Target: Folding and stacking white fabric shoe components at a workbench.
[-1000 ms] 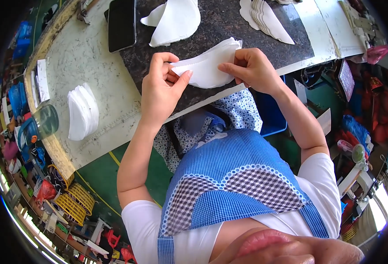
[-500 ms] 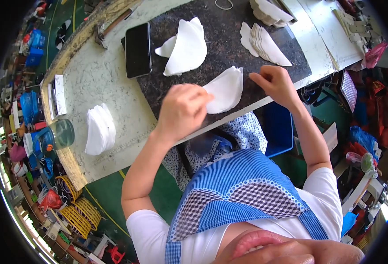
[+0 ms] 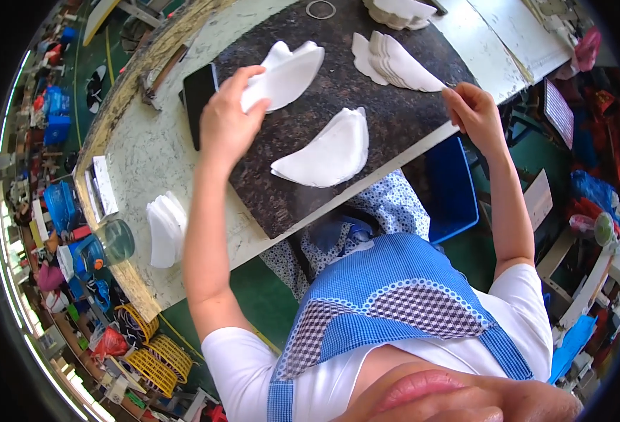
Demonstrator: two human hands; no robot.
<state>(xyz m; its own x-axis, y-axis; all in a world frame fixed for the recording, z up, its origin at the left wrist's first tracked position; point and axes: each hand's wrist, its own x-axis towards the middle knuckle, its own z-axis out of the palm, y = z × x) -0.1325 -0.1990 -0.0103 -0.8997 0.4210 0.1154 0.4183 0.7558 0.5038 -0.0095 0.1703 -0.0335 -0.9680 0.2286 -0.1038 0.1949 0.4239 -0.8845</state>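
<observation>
A half-moon white fabric piece (image 3: 327, 151) lies alone on the dark speckled mat (image 3: 282, 200). My left hand (image 3: 227, 118) reaches to the mat's far left and grips the edge of a small pile of white pieces (image 3: 289, 70). My right hand (image 3: 473, 111) is at the mat's right edge, with its fingers pinched on the tip of a fanned stack of white pieces (image 3: 398, 62). Neither hand touches the lone piece between them.
A black phone (image 3: 196, 105) lies beside the mat. On the pale worktable (image 3: 148, 155) are a stack of white pieces (image 3: 164, 228) and a glass jar (image 3: 117, 240). Farther back are another white pile (image 3: 401, 10) and a ring (image 3: 320, 8). A blue bin (image 3: 450, 190) stands below the table edge.
Both hands let go of the white piece, which now lies on the mat. My left hand moved to the far-left pile and my right hand to the right stack.
</observation>
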